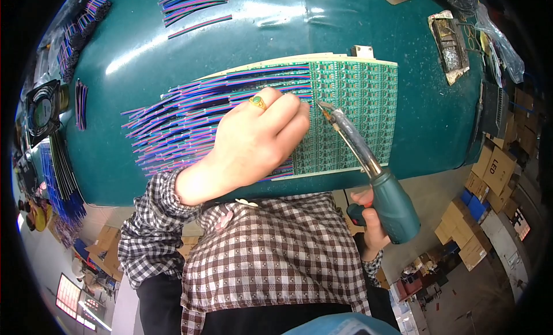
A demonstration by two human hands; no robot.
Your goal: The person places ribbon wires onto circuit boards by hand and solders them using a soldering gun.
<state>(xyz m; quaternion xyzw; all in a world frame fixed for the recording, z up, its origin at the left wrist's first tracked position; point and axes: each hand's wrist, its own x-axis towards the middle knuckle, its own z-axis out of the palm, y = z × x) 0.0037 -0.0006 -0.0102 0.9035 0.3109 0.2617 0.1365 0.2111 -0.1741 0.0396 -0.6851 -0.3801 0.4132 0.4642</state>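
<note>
Right grip [375, 224] closed round soldering iron [368, 159], tip near circuit-board panel [363, 99]. Left grip [259, 136] over wires [178, 125]; fingertips hidden, cannot tell if holding. Shallow tray [457, 76] on counter [429, 122]: dark residue.

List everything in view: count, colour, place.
Table: one, green, beneath
Circuit-board sheet: one uppermost, green, mid-table
Wires: many, blue, red, black, over its left
Wire bundles: several, same colours, far and left
Fan: one, black, left edge
Tray: one, dark, far right
Boxes: several, brown, floor right
Soldering iron: one, green-handled, right of centre
Apron: one, brown-white check, bottom
Ring: one, gold and green, centre
Left hand: one, bare, over wires
Right hand: one, bare, holding soldering iron
</note>
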